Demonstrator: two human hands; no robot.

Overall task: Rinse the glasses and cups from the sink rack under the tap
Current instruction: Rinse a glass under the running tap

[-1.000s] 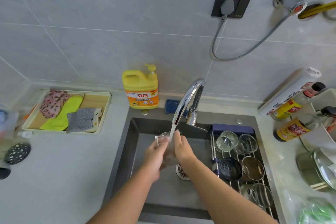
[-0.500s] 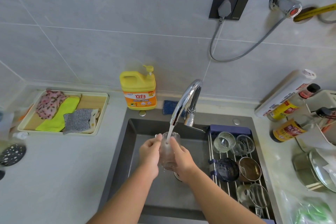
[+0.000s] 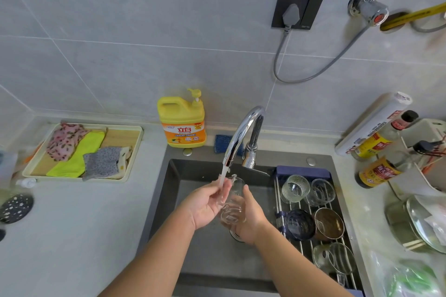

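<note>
A clear glass mug [image 3: 233, 202] is held over the dark sink [image 3: 193, 176], right under the running chrome tap [image 3: 243, 132]. My left hand [image 3: 205, 205] grips its left side near the handle, and the water stream hits that hand's fingers by the rim. My right hand [image 3: 248, 219] wraps the mug's right side and base. On the sink rack [image 3: 301, 246] at the right lie several glasses and cups: a ribbed glass [image 3: 295, 188], a clear glass [image 3: 323, 191], a dark blue cup [image 3: 300, 224], a brown cup [image 3: 329, 223] and a clear mug [image 3: 334, 258].
A yellow detergent jug [image 3: 181, 120] and a blue sponge [image 3: 223, 143] stand behind the sink. A tray with cloths [image 3: 82, 152] lies on the left counter. Sauce bottles [image 3: 379, 169], a roll [image 3: 374, 123] and a lidded pot [image 3: 417, 224] crowd the right counter.
The mug has tilted, with its rim leaning toward the tap. My left hand shifted along the mug's side into the stream. The view moved slightly.
</note>
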